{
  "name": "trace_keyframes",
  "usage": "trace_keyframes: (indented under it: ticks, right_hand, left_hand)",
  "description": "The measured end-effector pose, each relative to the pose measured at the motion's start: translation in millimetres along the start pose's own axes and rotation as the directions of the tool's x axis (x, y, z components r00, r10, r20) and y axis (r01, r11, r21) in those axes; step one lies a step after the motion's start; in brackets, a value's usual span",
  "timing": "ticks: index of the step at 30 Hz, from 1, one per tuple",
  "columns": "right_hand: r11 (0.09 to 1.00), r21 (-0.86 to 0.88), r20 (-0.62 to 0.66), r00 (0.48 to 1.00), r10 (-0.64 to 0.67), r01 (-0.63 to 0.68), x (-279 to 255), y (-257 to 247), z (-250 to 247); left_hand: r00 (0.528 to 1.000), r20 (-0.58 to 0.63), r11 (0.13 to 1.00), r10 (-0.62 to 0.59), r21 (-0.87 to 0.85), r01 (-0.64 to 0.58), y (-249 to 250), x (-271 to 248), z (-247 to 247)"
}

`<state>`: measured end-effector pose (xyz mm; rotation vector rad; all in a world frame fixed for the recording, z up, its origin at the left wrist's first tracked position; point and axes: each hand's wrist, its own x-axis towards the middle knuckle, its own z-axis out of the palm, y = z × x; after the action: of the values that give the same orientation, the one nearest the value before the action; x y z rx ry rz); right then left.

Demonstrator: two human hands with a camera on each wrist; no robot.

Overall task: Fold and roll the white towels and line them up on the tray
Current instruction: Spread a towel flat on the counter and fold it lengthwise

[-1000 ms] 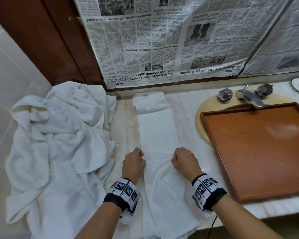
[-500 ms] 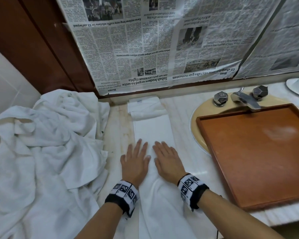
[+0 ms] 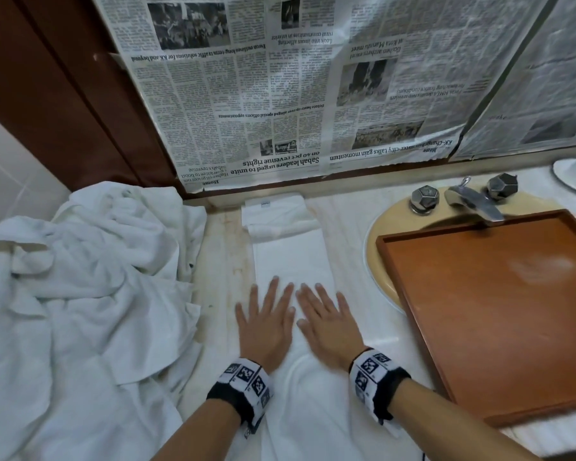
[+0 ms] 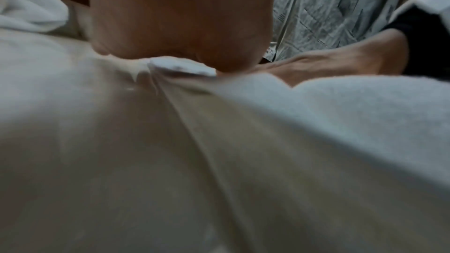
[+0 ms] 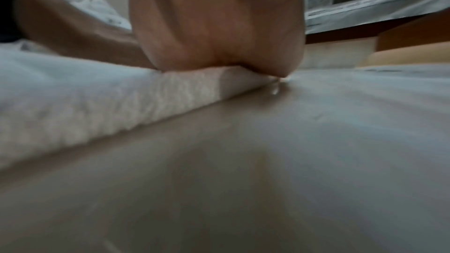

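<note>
I'm looking at the tray [image 3: 499,314] sitting bare; just left of it the folded towel [image 3: 290,257] is lying in a strip — soft, limp, light. My left hand [image 3: 263,327] and right hand [image 3: 330,324] are pressing it flat-fingered, gripping nothing — I'd be rolling from its near end.

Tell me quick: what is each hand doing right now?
Left hand: open, fingers straight, pressing flat on the folded towel.
Right hand: open, fingers straight, pressing flat on the same towel.

Head view evenly lit, sharp, bowed at edges; faint glare on tray [image 3: 539,271]. Both wrist views dim, blurred, grainy.
</note>
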<state>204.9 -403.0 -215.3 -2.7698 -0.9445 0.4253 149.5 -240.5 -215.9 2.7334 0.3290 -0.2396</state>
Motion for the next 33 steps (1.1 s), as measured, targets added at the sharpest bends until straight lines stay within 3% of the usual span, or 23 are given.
trace_keyframes:
  ticks: [2, 8, 12, 15, 18, 22, 24, 26, 29, 31, 33]
  right_hand:
    - [0.997, -0.003, 0.036, 0.997, 0.071, -0.071, 4, 6, 2]
    - [0.959, -0.001, -0.006, 0.959, 0.283, -0.283, -2, 35, -11]
    - [0.995, 0.016, -0.001, 0.995, 0.097, -0.097, 22, 11, -19]
    - [0.999, -0.027, 0.052, 0.998, -0.038, 0.039, 44, -1, -18]
    - [0.999, -0.036, 0.067, 0.998, 0.012, -0.01, 53, 9, -21]
    - [0.971, 0.013, 0.03, 0.97, 0.239, -0.24, 42, 35, -26]
    - [0.954, 0.055, 0.029, 0.956, 0.293, -0.294, 33, 40, -27]
    - [0.98, 0.049, -0.049, 0.98, 0.195, -0.193, 16, 31, -23]
    - [0.998, -0.046, 0.018, 0.999, 0.041, -0.04, -13, 10, -6]
    - [0.999, -0.026, 0.076, 0.996, 0.038, -0.036, -24, 8, 2]
    - [0.997, -0.01, 0.082, 0.994, 0.072, -0.072, -25, 15, 0]
  left_hand:
    - [1.0, 0.028, 0.999, 0.008, 0.049, -0.01, -1, -1, 7]
    - [0.975, 0.005, 0.975, -0.222, 0.004, 0.222, -18, -3, -8]
    - [0.994, -0.023, 0.994, -0.105, -0.018, 0.105, 0, 16, -16]
    - [0.994, 0.037, 0.994, -0.105, -0.009, 0.106, 10, 38, -16]
    - [0.989, 0.066, 0.991, -0.132, 0.024, 0.131, 2, 47, -19]
    - [0.969, 0.065, 0.971, -0.239, 0.0, 0.239, -26, 40, -28]
    - [0.967, 0.047, 0.967, -0.252, -0.027, 0.253, -32, 31, -31]
    - [0.98, 0.047, 0.979, -0.195, -0.058, 0.198, -27, 16, -30]
    - [0.994, 0.104, 1.0, -0.026, 0.017, 0.024, -11, -13, -14]
    - [0.987, 0.16, 0.996, -0.019, 0.085, 0.006, -9, -25, -6]
    - [0.993, 0.112, 0.994, -0.037, 0.111, 0.025, -15, -29, -1]
